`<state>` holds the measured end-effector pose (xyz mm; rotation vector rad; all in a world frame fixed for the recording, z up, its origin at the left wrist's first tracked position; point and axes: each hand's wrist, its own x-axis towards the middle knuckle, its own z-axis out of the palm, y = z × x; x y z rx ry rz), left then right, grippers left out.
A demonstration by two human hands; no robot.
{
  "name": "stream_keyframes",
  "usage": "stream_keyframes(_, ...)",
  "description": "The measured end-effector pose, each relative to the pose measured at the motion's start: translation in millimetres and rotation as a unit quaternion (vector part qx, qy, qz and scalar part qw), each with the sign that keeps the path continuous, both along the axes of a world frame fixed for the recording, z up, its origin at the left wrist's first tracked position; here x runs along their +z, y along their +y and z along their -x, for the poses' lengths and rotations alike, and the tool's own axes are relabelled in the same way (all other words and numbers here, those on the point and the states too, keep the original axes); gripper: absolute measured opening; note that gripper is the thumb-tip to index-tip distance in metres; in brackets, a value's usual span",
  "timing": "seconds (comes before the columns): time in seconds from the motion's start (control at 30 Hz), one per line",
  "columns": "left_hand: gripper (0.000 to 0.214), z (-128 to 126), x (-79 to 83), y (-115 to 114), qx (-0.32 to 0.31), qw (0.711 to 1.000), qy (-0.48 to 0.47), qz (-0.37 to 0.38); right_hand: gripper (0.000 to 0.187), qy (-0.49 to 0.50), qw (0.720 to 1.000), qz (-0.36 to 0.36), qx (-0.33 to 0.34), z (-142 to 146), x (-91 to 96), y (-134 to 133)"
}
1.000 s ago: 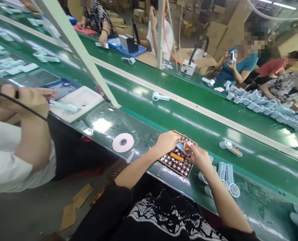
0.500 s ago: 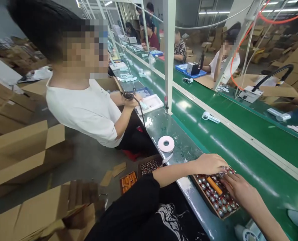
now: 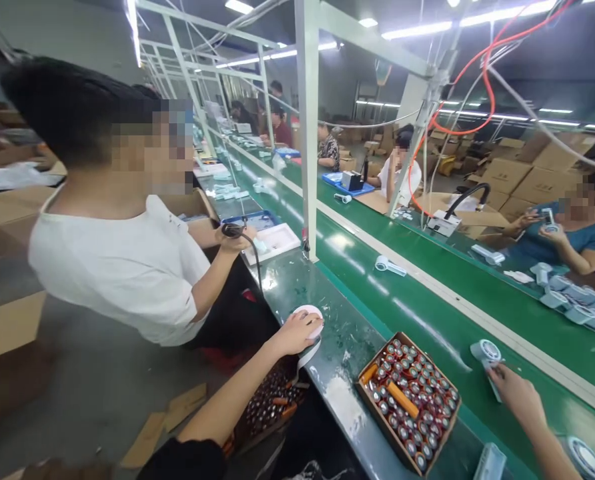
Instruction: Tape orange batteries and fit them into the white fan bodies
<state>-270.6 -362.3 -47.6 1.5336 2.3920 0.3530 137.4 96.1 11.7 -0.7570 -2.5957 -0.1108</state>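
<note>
My left hand lies over a roll of tape on the counter, left of and beyond the box of batteries; I cannot tell whether it grips or just rests there. Right of the box, over the green belt, my right hand is closed on the handle of a pale blue fan. I judge this fan partly done at most: it is in hand, but my fingers hide whatever its handle needs. The tape's loose end hangs unused off the counter, left of the box. Plenty is left: the box is packed with upright batteries, with an orange battery lying flat on top. Right of the box, the cartons far behind carry marks too small to read.
</note>
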Motion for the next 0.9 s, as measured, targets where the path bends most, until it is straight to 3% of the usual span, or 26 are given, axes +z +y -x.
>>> stream_keyframes(0.13, 0.089, 6.9, 1.4, -3.8, 0.009, 1.0, 0.014, 0.023, 0.053, -0.052, 0.994, 0.081, -0.05, -14.3, -2.2, -1.5)
stream_keyframes(0.2, 0.077, 7.5, 0.6, -14.1, 0.028, 0.999, 0.024, 0.021, 0.048, -0.053, 0.985, 0.141, -0.08, -23.4, 3.1, -10.9)
stream_keyframes(0.27, 0.052, 3.2, 0.1, -23.7, 0.046, 0.998, 0.031, 0.018, 0.044, -0.019, 0.976, 0.2, -0.081, -25.8, 14.4, -39.2)
stream_keyframes(0.33, 0.035, -8.2, 3.5, -27.5, 0.061, 0.997, 0.037, -0.004, 0.042, 0.043, 0.967, 0.245, -0.053, -19.0, 30.3, -90.5)
stream_keyframes(0.4, 0.033, -26.9, 14.0, -24.0, 0.065, 0.993, 0.059, -0.081, 0.043, 0.094, 0.947, 0.308, -0.005, -2.5, 48.0, -157.8)
stream_keyframes(0.5, 0.036, -61.8, 42.5, -8.8, 0.02, 0.959, 0.121, -0.254, 0.045, 0.072, 0.869, 0.474, 0.122, 39.4, 69.0, -253.3)
stream_keyframes(0.57, 0.031, -82.3, 63.9, 2.4, -0.036, 0.93, 0.157, -0.329, 0.051, 0.052, 0.809, 0.562, 0.168, 71.5, 73.2, -292.4)
stream_keyframes(0.63, 0.029, -96.1, 81.5, 10.0, -0.087, 0.912, 0.174, -0.361, 0.059, 0.053, 0.774, 0.608, 0.17, 96.0, 69.3, -309.9)
stream_keyframes(0.7, 0.036, -102.4, 92.9, 12.6, -0.129, 0.905, 0.171, -0.367, 0.047, 0.056, 0.761, 0.623, 0.173, 107.3, 61.9, -315.2)
stream_keyframes(0.8, 0.043, -103.8, 99.5, 9.6, -0.177, 0.902, 0.141, -0.368, 0.057, 0.084, 0.772, 0.604, 0.18, 105.0, 52.8, -317.4)
stream_keyframes(0.9, 0.046, -105.6, 98.4, 4.8, -0.191, 0.898, 0.11, -0.382, 0.058, 0.153, 0.792, 0.573, 0.143, 94.9, 49.5, -316.6)
